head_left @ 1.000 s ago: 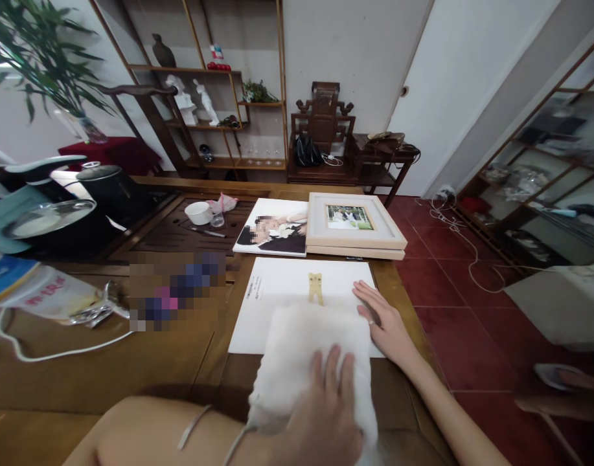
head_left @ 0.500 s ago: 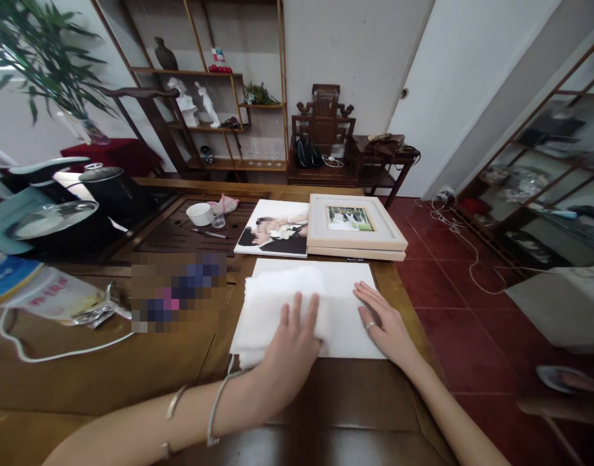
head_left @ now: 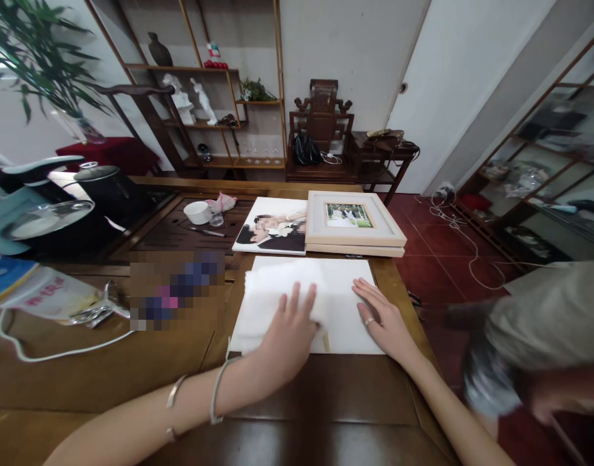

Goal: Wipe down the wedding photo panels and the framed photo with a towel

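Note:
A flat white panel [head_left: 345,304] lies on the wooden table in front of me. A folded white cloth [head_left: 265,298] with a frayed edge covers its left part. My left hand [head_left: 289,330] rests on the cloth, fingers spread and pressed down; its thumb is mostly hidden. My right hand [head_left: 381,317], with a ring on one finger, lies open along the panel's right edge. By the cloth's lower right corner, a small yellowish mark shows on the panel. Behind the panel are a photo print [head_left: 272,226] and stacked pale wooden picture frames [head_left: 355,223].
On the left are a snack bag [head_left: 48,291], a white cable [head_left: 63,356] and a blurred-out item [head_left: 180,288]. Farther back, a tea tray [head_left: 165,236] bears a white bowl [head_left: 197,212], near dark pots [head_left: 107,188]. A person's leg [head_left: 544,330] is close on the right.
A person has come into view on the right, blurred by motion. My left hand has shifted slightly on the cloth, whose lower right corner has changed shape. My right hand stays put.

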`<state>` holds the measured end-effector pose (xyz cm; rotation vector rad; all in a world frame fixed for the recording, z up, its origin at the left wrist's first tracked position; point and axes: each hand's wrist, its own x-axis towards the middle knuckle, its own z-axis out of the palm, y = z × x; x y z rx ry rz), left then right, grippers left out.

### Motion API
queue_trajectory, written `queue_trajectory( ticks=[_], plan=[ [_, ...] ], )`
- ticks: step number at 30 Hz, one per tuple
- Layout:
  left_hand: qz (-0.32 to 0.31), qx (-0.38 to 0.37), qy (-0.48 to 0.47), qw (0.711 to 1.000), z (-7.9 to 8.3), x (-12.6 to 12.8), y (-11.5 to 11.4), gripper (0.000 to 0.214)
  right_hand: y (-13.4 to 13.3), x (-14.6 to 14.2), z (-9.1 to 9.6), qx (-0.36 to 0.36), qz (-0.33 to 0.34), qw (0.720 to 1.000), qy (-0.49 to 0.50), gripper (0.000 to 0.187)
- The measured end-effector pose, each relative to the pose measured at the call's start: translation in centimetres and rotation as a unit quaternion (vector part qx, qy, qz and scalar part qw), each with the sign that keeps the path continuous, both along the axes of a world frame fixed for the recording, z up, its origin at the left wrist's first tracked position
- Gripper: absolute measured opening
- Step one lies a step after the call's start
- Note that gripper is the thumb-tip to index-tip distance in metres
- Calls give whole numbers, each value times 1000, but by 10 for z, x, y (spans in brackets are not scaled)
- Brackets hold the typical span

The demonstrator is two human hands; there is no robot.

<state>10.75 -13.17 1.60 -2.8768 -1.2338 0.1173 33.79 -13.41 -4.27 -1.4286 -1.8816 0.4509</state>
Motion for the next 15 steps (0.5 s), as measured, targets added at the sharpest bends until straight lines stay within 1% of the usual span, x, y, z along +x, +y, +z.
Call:
queue_trajectory(
  ticks=[2, 4, 6, 7, 9, 12, 15],
  plan=[
    [18, 1, -9, 1000, 2, -2, 19, 21, 0, 0, 0, 1, -1, 1000, 3, 36],
    [21, 5, -21, 1000, 1, -4, 32, 21, 0, 0, 0, 3, 1, 1000, 3, 36],
    [23, 12, -24, 999, 0, -6, 35, 21, 1, 0, -1, 4, 3, 1000, 0, 36],
    [23, 13, -19, 999, 0, -7, 32, 21, 1, 0, -1, 4, 3, 1000, -3, 36],
    [16, 2, 4, 1000, 0, -8, 19, 21, 1, 0, -2, 5, 2, 1000, -9, 35],
    [-9, -31, 40, 999, 3, -11, -14, 27, 1, 0, -3, 5, 3, 1000, -14, 35],
    [-21, -71, 53, 996, 6, -14, -42, 25, 1, 1, -4, 1, 1, 1000, -14, 35]
  ],
)
